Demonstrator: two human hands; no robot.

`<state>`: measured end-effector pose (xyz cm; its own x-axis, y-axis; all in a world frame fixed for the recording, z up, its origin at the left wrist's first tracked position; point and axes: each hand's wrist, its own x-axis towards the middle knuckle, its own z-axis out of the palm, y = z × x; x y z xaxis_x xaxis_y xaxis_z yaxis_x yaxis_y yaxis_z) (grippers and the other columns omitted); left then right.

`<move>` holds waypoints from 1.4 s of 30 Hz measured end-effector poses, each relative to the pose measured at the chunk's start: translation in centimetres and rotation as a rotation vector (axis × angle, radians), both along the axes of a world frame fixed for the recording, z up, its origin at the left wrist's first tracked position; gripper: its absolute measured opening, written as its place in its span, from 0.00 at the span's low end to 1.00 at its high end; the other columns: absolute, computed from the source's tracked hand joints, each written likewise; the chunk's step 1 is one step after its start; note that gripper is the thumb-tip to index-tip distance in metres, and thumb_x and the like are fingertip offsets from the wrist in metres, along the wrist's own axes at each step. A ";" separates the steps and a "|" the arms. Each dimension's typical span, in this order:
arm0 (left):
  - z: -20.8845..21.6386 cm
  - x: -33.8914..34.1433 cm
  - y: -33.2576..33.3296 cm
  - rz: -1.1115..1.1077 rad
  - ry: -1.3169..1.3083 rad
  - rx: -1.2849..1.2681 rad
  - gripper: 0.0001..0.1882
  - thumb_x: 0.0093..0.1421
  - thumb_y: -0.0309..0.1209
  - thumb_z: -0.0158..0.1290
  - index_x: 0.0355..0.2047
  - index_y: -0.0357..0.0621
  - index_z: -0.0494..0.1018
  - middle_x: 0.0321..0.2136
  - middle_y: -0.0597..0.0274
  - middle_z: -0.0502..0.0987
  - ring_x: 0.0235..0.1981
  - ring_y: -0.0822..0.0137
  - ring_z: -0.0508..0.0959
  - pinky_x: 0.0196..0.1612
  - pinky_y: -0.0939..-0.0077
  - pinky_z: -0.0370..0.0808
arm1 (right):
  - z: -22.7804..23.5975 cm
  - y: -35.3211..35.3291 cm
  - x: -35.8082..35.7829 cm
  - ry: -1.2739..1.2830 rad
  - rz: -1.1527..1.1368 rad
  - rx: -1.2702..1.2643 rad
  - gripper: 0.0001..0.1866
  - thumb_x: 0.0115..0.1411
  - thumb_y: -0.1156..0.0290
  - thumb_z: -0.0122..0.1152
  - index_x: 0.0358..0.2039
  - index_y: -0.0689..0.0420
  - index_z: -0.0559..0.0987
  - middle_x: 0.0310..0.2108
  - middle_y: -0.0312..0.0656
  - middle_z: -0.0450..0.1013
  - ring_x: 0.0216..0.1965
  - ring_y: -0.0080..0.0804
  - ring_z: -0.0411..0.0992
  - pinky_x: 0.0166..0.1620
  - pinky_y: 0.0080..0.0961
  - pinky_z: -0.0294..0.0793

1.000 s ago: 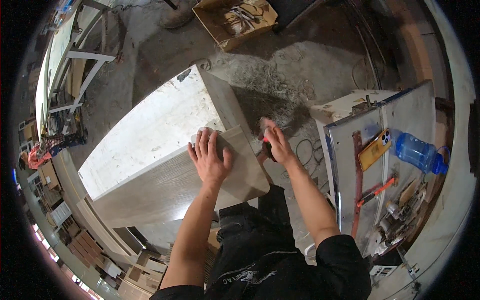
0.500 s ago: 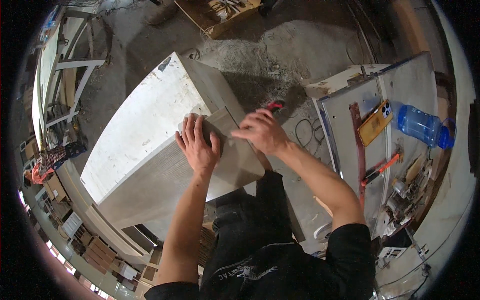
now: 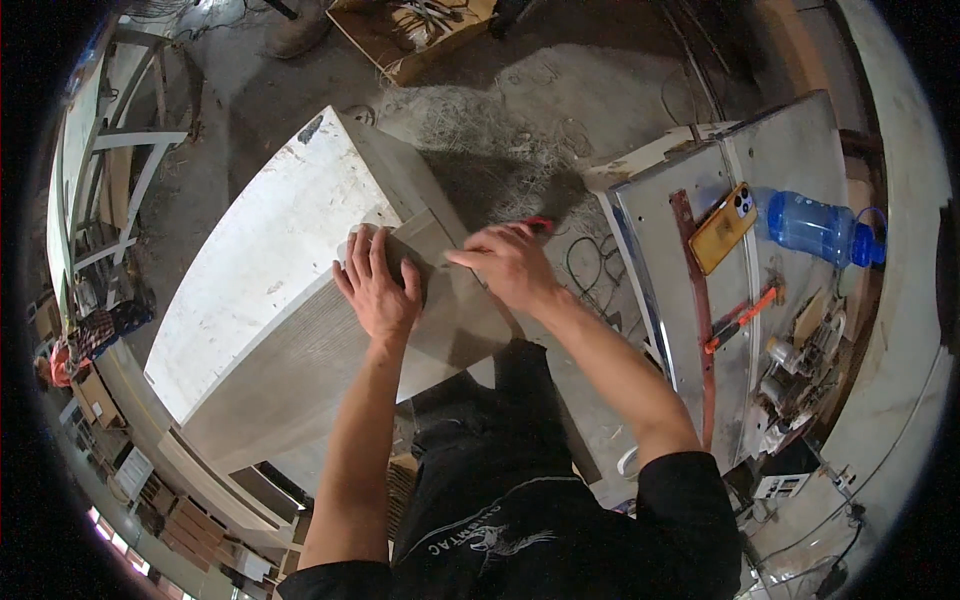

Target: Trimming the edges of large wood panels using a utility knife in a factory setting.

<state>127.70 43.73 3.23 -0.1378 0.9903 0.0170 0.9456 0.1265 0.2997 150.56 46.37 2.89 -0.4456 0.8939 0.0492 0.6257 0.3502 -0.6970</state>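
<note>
A big boxy cabinet of pale grey wood-grain board with a scuffed white top face (image 3: 290, 260) fills the middle of the view, tilted across a dusty concrete floor (image 3: 560, 90), and everything else is placed against it. To the cabinet's right, well apart, lies a long grey metal work panel with a rust-red bar along it (image 3: 680, 300); on that panel rest a translucent blue plastic water bottle (image 3: 815, 228), an orange-cased phone lying face down (image 3: 725, 226) and an orange-handled clamp (image 3: 740, 318). Beyond the cabinet's far corner sits an open brown cardboard box of tangled bits (image 3: 410, 25), and a heap of pale wood shavings (image 3: 470, 120) spreads just past that corner. The person in a black shirt stands at the cabinet's near right corner. The left hand (image 3: 378, 285) lies flat on the grey side face near its upper edge, fingers straight and slightly spread, palm pressed to the board. The right hand (image 3: 510, 265) rests just beside it on the same face, fingers curled and closed around a slim red-tipped tool (image 3: 538, 224) whose end pokes out behind the knuckles, the index finger extended toward the left hand.
</note>
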 end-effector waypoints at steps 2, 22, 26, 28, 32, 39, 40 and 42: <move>-0.1 -0.2 0.0 -0.001 0.012 0.008 0.30 0.63 0.42 0.52 0.65 0.54 0.67 0.69 0.56 0.63 0.73 0.53 0.57 0.74 0.41 0.43 | -0.4 0.7 -1.2 0.028 0.013 0.141 0.19 0.55 0.77 0.62 0.44 0.39 0.87 0.39 0.32 0.78 0.46 0.35 0.75 0.54 0.40 0.69; -1.4 -0.8 -1.0 -0.064 -0.014 0.042 0.29 0.66 0.43 0.49 0.66 0.50 0.65 0.69 0.57 0.63 0.74 0.55 0.56 0.73 0.40 0.43 | 0.3 -11.2 2.2 0.052 -0.286 0.102 0.17 0.57 0.80 0.63 0.43 0.45 0.87 0.38 0.34 0.79 0.41 0.39 0.77 0.45 0.38 0.75; -0.7 -0.1 -0.6 -0.073 -0.032 0.047 0.29 0.67 0.45 0.48 0.66 0.49 0.64 0.69 0.56 0.62 0.74 0.56 0.55 0.73 0.40 0.42 | 0.7 -12.3 1.7 0.038 -0.273 0.181 0.19 0.50 0.82 0.64 0.39 0.44 0.88 0.36 0.33 0.78 0.39 0.37 0.77 0.43 0.37 0.76; -1.0 -0.3 -0.5 -0.084 -0.031 0.058 0.29 0.67 0.45 0.48 0.66 0.49 0.65 0.69 0.57 0.62 0.74 0.56 0.55 0.73 0.40 0.42 | 0.7 -15.0 2.3 0.059 -0.300 0.156 0.20 0.49 0.83 0.63 0.39 0.45 0.88 0.35 0.35 0.78 0.39 0.39 0.77 0.43 0.38 0.76; -1.3 -0.9 -0.7 -0.081 -0.005 0.027 0.30 0.70 0.47 0.46 0.68 0.51 0.62 0.71 0.59 0.59 0.74 0.57 0.53 0.75 0.43 0.39 | 1.7 -21.3 1.6 -0.086 -0.161 -0.046 0.19 0.54 0.82 0.63 0.46 0.50 0.86 0.39 0.42 0.81 0.40 0.42 0.79 0.46 0.39 0.77; -2.2 -0.8 -1.2 -0.077 0.033 0.067 0.30 0.70 0.48 0.45 0.68 0.52 0.63 0.70 0.59 0.61 0.73 0.55 0.55 0.73 0.40 0.42 | 0.6 -17.9 -0.4 0.034 -0.620 0.138 0.20 0.58 0.82 0.62 0.48 0.47 0.85 0.39 0.41 0.80 0.39 0.44 0.78 0.45 0.42 0.76; -2.3 -0.8 -1.3 -0.090 0.039 0.061 0.30 0.70 0.48 0.45 0.68 0.52 0.63 0.70 0.59 0.61 0.73 0.55 0.55 0.73 0.40 0.42 | 0.3 -17.5 -0.7 0.038 -0.633 0.130 0.20 0.58 0.82 0.62 0.48 0.47 0.85 0.39 0.41 0.80 0.39 0.44 0.78 0.45 0.42 0.76; -2.5 -0.8 -1.2 -0.066 0.033 0.079 0.29 0.71 0.48 0.45 0.68 0.53 0.63 0.70 0.59 0.61 0.73 0.54 0.55 0.73 0.39 0.43 | -0.2 -17.3 -1.2 -0.026 -0.563 0.166 0.16 0.59 0.81 0.61 0.45 0.49 0.86 0.40 0.37 0.79 0.43 0.39 0.76 0.49 0.38 0.72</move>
<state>126.87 42.56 0.73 -0.0704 0.9927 0.0984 0.9607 0.0409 0.2746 149.39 29.08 2.71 0.0931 0.9744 0.2045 0.7632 0.0621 -0.6432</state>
